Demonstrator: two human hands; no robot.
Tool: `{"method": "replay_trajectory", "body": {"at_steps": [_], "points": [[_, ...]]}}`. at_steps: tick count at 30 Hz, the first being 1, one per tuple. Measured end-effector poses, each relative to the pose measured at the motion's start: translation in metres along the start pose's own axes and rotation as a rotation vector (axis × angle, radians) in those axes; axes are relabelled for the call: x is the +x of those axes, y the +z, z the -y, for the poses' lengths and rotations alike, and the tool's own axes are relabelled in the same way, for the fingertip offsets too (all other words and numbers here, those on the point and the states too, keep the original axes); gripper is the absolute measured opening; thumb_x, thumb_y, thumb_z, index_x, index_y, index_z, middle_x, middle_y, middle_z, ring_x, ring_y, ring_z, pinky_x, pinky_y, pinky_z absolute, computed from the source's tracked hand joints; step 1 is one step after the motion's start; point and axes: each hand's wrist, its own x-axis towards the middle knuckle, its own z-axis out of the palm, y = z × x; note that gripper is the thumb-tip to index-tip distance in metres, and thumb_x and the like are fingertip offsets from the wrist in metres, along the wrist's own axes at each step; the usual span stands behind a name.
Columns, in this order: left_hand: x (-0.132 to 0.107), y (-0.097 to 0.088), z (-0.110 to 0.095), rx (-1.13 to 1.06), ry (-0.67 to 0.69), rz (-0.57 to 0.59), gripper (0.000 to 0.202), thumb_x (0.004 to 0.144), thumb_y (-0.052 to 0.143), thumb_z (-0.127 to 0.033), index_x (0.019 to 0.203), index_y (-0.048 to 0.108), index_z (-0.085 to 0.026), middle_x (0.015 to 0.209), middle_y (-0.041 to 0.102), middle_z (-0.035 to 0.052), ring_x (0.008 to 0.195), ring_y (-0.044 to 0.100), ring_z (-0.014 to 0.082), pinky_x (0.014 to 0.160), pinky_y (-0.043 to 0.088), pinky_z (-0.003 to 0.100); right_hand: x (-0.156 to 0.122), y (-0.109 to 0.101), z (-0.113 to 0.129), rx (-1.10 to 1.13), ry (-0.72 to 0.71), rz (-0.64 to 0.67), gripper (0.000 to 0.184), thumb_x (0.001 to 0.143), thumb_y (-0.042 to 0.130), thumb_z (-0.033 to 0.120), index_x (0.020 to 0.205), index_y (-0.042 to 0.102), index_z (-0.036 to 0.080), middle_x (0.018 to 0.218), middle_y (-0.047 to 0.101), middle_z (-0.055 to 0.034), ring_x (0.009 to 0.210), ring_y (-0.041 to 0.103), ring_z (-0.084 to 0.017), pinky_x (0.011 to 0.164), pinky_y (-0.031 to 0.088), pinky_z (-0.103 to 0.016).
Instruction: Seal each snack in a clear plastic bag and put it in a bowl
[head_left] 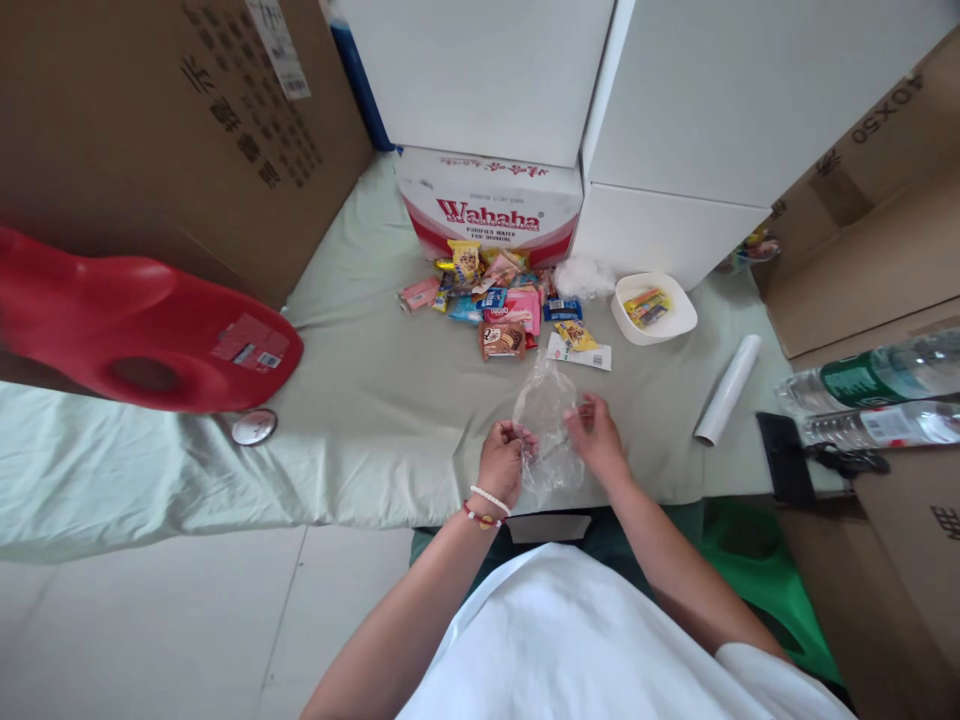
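Observation:
A clear plastic bag [547, 400] is spread between my hands near the table's front edge. My left hand [506, 462], with a white beaded bracelet and a red one at the wrist, has its fingers closed on the bag's left side. My right hand [598, 437] pinches the bag at its right edge, though the fingertips are partly hidden. Just beyond lies a pile of wrapped snacks, with a brown packet [502, 340], a pink packet [523, 310], a blue packet [562, 310] and a yellow packet [576, 335] resting on a white sachet [600, 356].
Behind the snacks stands a Wahaha carton [491, 205]. A white bowl [624, 325] holds several small packets. Crumpled clear plastic [583, 278] lies beside it. Rightward are a white roll [729, 390], water bottles [877, 375] and a black phone [784, 460]; leftward, a red jug [195, 340] and a round tin [255, 427].

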Motion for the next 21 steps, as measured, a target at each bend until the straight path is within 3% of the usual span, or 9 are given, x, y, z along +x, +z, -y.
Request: {"method": "replay_trajectory", "body": {"at_steps": [2, 4, 7, 10, 13, 18, 21], "points": [[0.001, 0.001, 0.000, 0.043, 0.032, -0.031, 0.019, 0.070, 0.061, -0.029, 0.086, 0.050, -0.025, 0.079, 0.063, -0.0017, 0.068, 0.064, 0.0140, 0.068, 0.053, 0.029, 0.002, 0.007, -0.003, -0.087, -0.034, 0.047, 0.058, 0.069, 0.079, 0.046, 0.121, 0.063, 0.025, 0.095, 0.069, -0.0041, 0.081, 0.064, -0.022, 0.078, 0.052, -0.037], [0.003, -0.001, -0.002, 0.100, 0.064, -0.073, 0.014, 0.079, 0.056, -0.036, 0.085, 0.050, -0.026, 0.075, 0.059, -0.0033, 0.062, 0.057, 0.0132, 0.063, 0.048, 0.028, 0.005, 0.012, -0.007, -0.055, -0.004, 0.084, 0.048, 0.071, 0.072, 0.042, 0.115, 0.066, 0.025, 0.085, 0.067, -0.0018, 0.075, 0.063, -0.021, 0.073, 0.051, -0.035], [0.007, -0.010, -0.010, 0.212, 0.130, -0.152, 0.022, 0.083, 0.059, -0.048, 0.085, 0.057, -0.026, 0.073, 0.058, -0.0039, 0.063, 0.052, 0.0142, 0.062, 0.043, 0.028, 0.005, 0.018, -0.011, 0.100, 0.097, 0.110, 0.034, 0.075, 0.065, 0.048, 0.099, 0.066, 0.024, 0.079, 0.064, -0.0011, 0.064, 0.057, -0.018, 0.059, 0.047, -0.031], [0.016, -0.025, -0.021, 0.361, 0.210, -0.249, 0.027, 0.078, 0.068, -0.049, 0.074, 0.060, -0.024, 0.067, 0.058, -0.0035, 0.068, 0.052, 0.0154, 0.066, 0.039, 0.027, 0.003, 0.020, -0.012, 0.186, 0.126, 0.102, 0.033, 0.076, 0.066, 0.054, 0.089, 0.065, 0.023, 0.076, 0.062, -0.0002, 0.059, 0.052, -0.016, 0.051, 0.041, -0.028], [0.026, -0.048, -0.033, 0.431, 0.235, -0.357, 0.033, 0.082, 0.062, -0.052, 0.065, 0.056, -0.024, 0.059, 0.051, -0.0027, 0.066, 0.050, 0.0167, 0.063, 0.035, 0.028, 0.002, 0.016, -0.014, 0.201, 0.123, 0.062, 0.033, 0.077, 0.067, 0.055, 0.087, 0.062, 0.024, 0.073, 0.060, 0.0016, 0.056, 0.049, -0.015, 0.049, 0.038, -0.027], [0.021, -0.089, -0.046, 0.386, 0.158, -0.458, 0.026, 0.085, 0.056, -0.049, 0.080, 0.052, -0.024, 0.060, 0.046, -0.0061, 0.051, 0.044, 0.0135, 0.052, 0.035, 0.027, 0.002, 0.005, -0.021, 0.113, 0.048, 0.037, 0.033, 0.083, 0.063, 0.057, 0.089, 0.061, 0.025, 0.075, 0.063, -0.0006, 0.061, 0.055, -0.018, 0.056, 0.043, -0.030], [0.000, -0.091, -0.053, 0.395, 0.223, -0.533, 0.022, 0.086, 0.058, -0.044, 0.094, 0.053, -0.024, 0.075, 0.055, -0.0034, 0.055, 0.050, 0.0129, 0.053, 0.042, 0.026, -0.002, 0.000, -0.021, 0.004, -0.042, 0.032, 0.033, 0.088, 0.060, 0.057, 0.094, 0.061, 0.024, 0.082, 0.069, -0.0039, 0.069, 0.062, -0.020, 0.064, 0.047, -0.032]]}}
